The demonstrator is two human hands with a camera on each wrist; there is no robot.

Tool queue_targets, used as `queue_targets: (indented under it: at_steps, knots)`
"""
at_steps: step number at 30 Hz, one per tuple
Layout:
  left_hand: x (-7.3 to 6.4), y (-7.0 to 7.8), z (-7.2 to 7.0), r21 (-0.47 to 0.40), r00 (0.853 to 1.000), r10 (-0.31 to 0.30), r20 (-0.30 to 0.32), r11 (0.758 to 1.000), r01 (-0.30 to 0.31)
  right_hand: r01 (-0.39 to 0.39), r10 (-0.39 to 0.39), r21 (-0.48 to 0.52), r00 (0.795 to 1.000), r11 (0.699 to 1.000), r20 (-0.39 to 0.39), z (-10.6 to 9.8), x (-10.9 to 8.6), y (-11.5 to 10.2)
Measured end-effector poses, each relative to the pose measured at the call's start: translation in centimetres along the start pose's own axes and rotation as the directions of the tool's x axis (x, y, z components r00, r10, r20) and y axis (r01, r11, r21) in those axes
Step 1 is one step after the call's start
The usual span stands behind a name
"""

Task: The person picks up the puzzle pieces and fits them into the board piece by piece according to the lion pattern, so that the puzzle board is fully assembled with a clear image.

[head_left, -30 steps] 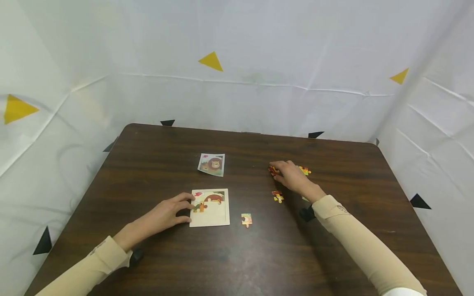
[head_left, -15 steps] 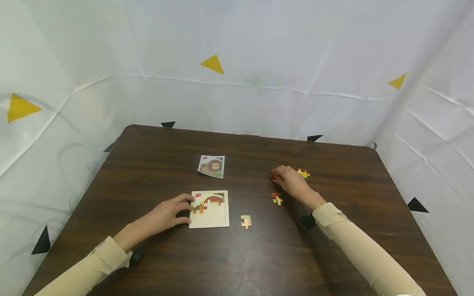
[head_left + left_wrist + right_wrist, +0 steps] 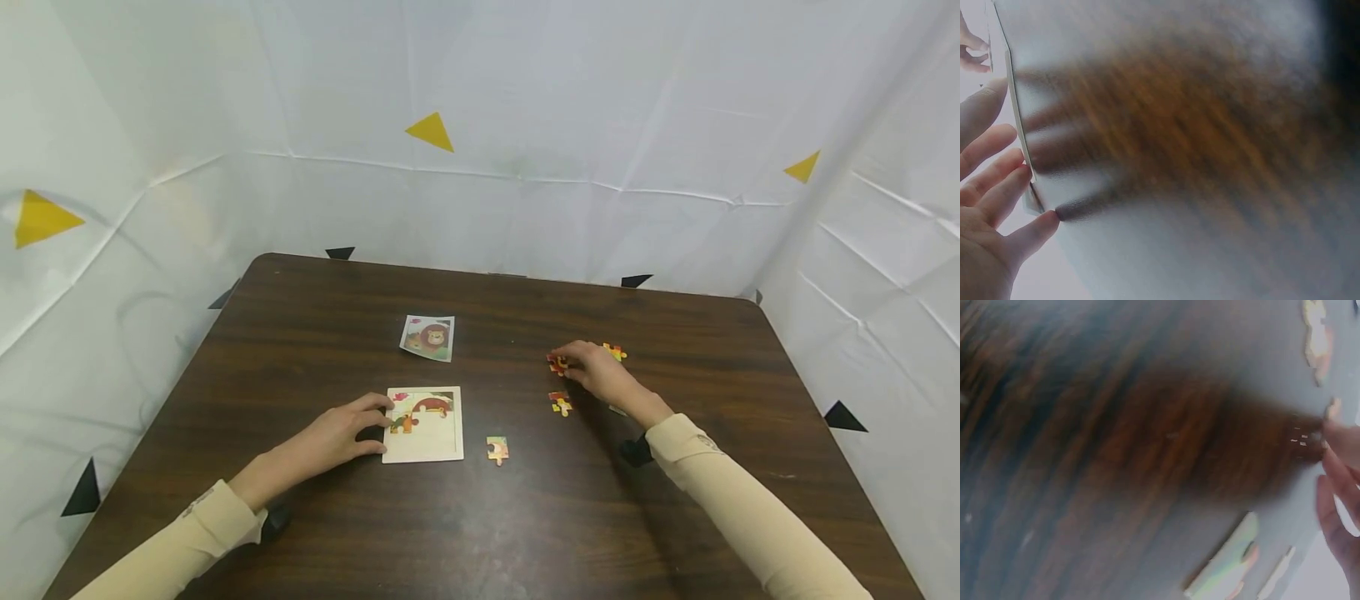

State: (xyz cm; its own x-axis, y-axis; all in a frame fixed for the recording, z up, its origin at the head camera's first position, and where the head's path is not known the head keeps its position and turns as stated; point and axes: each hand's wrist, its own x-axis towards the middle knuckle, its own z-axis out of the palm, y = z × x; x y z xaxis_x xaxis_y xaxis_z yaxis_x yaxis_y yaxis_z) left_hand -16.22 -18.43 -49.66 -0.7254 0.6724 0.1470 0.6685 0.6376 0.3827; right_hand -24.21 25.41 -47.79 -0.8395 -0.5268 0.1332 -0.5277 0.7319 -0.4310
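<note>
On the left, my left hand [image 3: 341,429] rests its fingertips along the left edge of a square puzzle board [image 3: 438,446]. The left wrist view shows loosely bent fingers [image 3: 1000,181] against that board's edge, the thumb spread apart from them. A few joined pieces fill the board's upper part and left side. To the right, my right hand [image 3: 603,375] pinches a red and orange puzzle piece [image 3: 557,364] between thumb and fingers, low over the table. Just nearer to me lies a red and yellow puzzle piece [image 3: 560,404].
A small lion picture card [image 3: 427,337] lies behind the board, one side curling. Right of the board is a pale puzzle piece [image 3: 497,449]. A yellow piece [image 3: 615,352] lies beyond my right hand, and another [image 3: 617,409] shows partly under its wrist. White sheeting [image 3: 517,221] surrounds the table.
My right hand has drawn back slightly toward me and to the right, and the red and orange piece sits a little nearer. My left hand and the board have stayed put.
</note>
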Motion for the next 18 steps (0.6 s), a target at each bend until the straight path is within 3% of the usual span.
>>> queue_targets:
  at_steps: [12, 18]
  knots:
    - [-0.08, 0.0, 0.09, -0.019, 1.0, 0.011, 0.004, 1.0, -0.011, 0.086, -0.105, -0.152, 0.987, 0.985, -0.122, 0.95, -0.08, 0.1]
    - [-0.07, -0.16, 0.12, -0.012, 1.0, 0.017, 0.001, 1.0, -0.017, 0.059, -0.067, -0.05, 0.982, 0.997, -0.178, 0.98, -0.11, -0.07]
